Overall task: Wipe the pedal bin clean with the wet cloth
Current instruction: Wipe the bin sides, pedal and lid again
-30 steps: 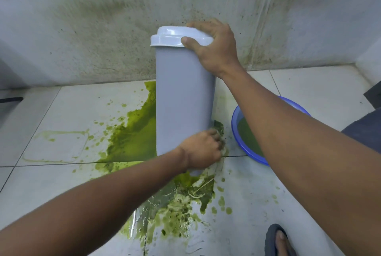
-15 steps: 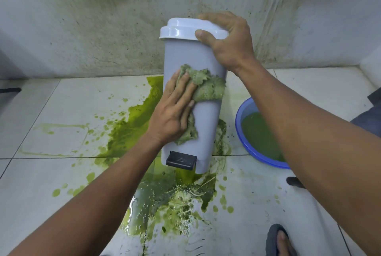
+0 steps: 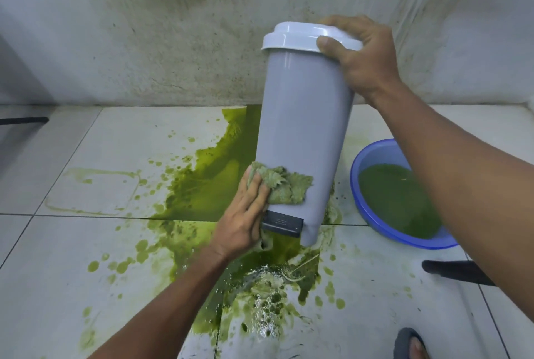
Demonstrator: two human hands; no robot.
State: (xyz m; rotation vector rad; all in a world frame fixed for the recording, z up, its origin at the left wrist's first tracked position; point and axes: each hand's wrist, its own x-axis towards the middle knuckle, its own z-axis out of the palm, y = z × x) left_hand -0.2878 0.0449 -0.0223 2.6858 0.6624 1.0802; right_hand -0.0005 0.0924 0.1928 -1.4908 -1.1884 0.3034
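A tall grey pedal bin with a paler lid stands tilted to the left on the tiled floor, its dark pedal facing me. My right hand grips the lid's right edge. Low on the bin's front, just above the pedal, my left hand presses a green-stained wet cloth flat against the wall of the bin. The cloth's lower end hangs down behind my palm.
A green spill spreads over the white tiles left of and under the bin, with foamy wet patches in front. A blue basin of green water sits to the right. A stained wall rises behind. A sandalled foot shows at bottom right.
My left hand has slid the cloth from the upper front of the bin down to just above the pedal. The bin leans further left, with my right hand still on the lid.
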